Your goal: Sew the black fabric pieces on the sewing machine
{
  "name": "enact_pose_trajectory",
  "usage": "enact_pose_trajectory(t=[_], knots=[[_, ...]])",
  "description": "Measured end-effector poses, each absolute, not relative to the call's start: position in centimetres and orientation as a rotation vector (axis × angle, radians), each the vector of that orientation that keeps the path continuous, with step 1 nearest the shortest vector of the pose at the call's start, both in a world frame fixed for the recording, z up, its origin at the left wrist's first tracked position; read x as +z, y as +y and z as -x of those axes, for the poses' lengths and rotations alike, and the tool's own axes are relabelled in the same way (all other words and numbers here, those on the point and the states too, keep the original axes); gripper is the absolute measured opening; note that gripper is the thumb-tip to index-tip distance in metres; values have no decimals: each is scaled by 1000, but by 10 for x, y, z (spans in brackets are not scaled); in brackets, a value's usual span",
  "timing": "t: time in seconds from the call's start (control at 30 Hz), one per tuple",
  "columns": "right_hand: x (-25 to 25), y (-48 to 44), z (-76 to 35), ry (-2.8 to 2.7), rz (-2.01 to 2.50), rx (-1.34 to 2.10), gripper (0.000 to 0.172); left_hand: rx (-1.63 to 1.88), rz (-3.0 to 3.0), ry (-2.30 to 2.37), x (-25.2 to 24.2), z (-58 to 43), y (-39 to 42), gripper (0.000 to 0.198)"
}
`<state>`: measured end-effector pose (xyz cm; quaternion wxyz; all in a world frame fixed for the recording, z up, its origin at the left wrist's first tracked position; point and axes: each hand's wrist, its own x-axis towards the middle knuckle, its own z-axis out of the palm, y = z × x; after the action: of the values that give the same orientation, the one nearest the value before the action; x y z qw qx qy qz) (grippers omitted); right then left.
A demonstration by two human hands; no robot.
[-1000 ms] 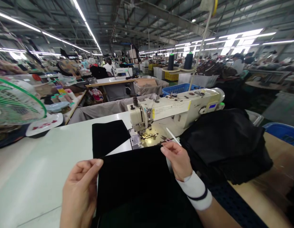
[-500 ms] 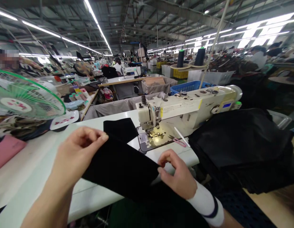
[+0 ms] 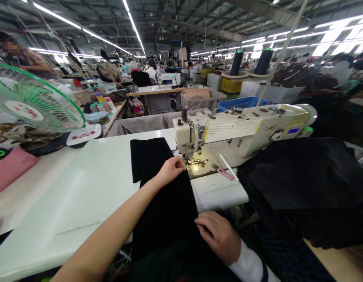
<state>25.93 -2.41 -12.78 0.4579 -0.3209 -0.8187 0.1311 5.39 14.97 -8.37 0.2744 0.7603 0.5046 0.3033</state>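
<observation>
Black fabric panel [image 3: 166, 203] lay partly on the white surface [image 3: 96, 188], long axis running from beside the sewing machine [image 3: 241, 129] back over the near edge. I saw the left grip [image 3: 170, 171] pinching its far right corner, closer to the machine; the right grip [image 3: 219, 235] pinched the same side lower down.

A white sewing table [image 3: 90, 184] carries an industrial sewing machine [image 3: 243, 129], with pink-handled snips [image 3: 226, 174] and a slim white stick [image 3: 228, 166] to its front. Left of them lies a black fabric panel [image 3: 140, 154], overlapped by a longer black panel [image 3: 169, 203] reaching past the front edge.
</observation>
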Motion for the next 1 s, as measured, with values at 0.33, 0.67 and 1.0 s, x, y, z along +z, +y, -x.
enact_pose_trajectory(t=[0.33,0.67,1.0], knots=[[-112,-5,-264,-2139,829,69,17,881,-1954,1583,-88,-58,170,15],[-116,7,-261,-2142,809,106,20,806,-1905,1679,-83,-64,182,17],[-113,6,-265,-2185,771,125,27,822,-2083,1831,-67,-71,150,17]])
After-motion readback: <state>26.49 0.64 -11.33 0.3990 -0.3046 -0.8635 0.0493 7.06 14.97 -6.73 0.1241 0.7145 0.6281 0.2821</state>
